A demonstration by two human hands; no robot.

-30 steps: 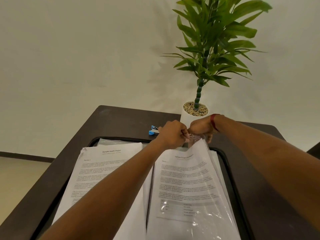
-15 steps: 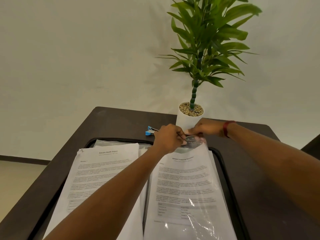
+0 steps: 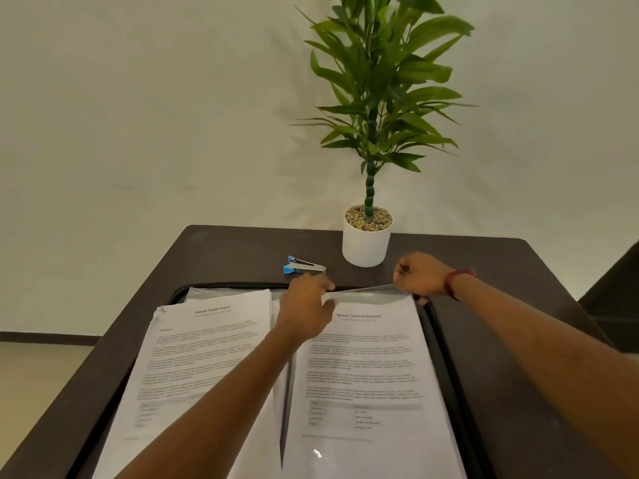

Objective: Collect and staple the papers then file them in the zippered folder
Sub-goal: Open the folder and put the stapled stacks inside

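The left grip (image 3: 306, 305) and right grip (image 3: 420, 274) each pinch the clear pocket's (image 3: 366, 298) top edge, likely pulling it tight so the papers (image 3: 363, 368) sit flat inside the folder (image 3: 448, 375) on the counter (image 3: 242, 254).

Fist, fine print and frame edges

The right grip (image 3: 420, 274) hides in its fist how it pinches the clear sleeve's (image 3: 366, 299) far corner. The left forearm (image 3: 214, 402) covers part of the folder's (image 3: 442, 357) middle. Body print on the papers (image 3: 207, 357) is too blurred to read. The plant's (image 3: 380, 98) top and the papers' near ends are cut off.
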